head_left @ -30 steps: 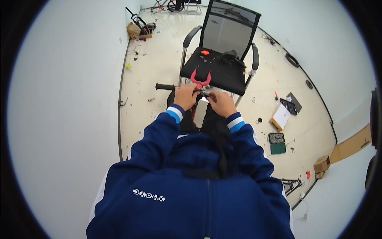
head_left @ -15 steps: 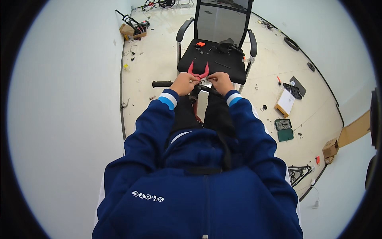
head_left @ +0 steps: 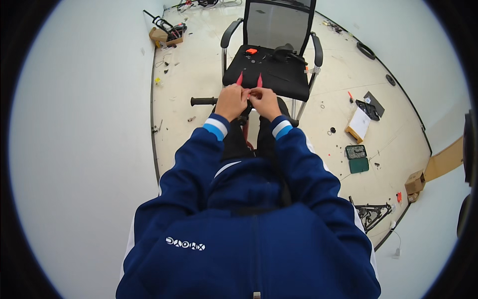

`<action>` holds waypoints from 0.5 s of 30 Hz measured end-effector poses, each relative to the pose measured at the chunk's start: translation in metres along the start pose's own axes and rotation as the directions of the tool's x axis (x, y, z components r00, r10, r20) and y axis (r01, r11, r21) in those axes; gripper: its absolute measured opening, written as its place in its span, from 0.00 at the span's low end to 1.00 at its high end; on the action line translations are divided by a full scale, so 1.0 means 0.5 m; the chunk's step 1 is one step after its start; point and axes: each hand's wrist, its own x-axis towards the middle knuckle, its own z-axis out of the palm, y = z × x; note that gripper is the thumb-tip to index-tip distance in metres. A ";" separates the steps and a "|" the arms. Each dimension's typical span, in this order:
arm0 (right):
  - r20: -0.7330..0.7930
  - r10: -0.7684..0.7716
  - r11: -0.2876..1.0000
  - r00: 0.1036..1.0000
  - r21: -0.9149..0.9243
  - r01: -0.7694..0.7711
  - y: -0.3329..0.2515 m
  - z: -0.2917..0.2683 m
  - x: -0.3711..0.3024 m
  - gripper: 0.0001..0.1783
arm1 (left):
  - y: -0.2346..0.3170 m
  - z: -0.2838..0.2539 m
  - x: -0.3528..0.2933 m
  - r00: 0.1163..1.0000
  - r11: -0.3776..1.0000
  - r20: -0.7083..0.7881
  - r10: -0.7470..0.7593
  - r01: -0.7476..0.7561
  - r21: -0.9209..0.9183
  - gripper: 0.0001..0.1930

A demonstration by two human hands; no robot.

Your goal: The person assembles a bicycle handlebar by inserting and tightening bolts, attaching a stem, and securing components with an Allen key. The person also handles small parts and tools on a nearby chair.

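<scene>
Both hands meet over the base of a pink-red two-pronged fork (head_left: 260, 80), and its prongs point away from me toward the chair seat. My left hand (head_left: 231, 101) is closed, its fingertips pinched at the fork's base. Right beside it, my right hand (head_left: 266, 104) is also closed, thumb and fingers touching near the left fingertips. Whatever lies between the fingers is hidden. Under my hands runs a handlebar with a black grip (head_left: 202, 101) sticking out on the left. Between my legs a red tube (head_left: 245, 132) shows below the bar.
A black office chair (head_left: 269, 84) faces me, with an orange piece (head_left: 251, 51), a dark saddle-like part (head_left: 285, 52) and small parts on its seat. On the floor at right lie a green case (head_left: 358, 165), a white-topped box (head_left: 358, 123) and a black frame (head_left: 374, 214).
My right hand has moved left, so the fingertips now meet. Both hands have shifted slightly away from me and cover the fork's base. A small pale piece seen at the right fingers is now hidden.
</scene>
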 end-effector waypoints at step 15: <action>0.139 -0.175 0.982 0.975 -0.041 0.182 -0.065 -0.043 -0.016 0.10 | 0.044 -0.111 0.037 0.838 0.610 0.402 -0.370 0.545 -0.575 0.21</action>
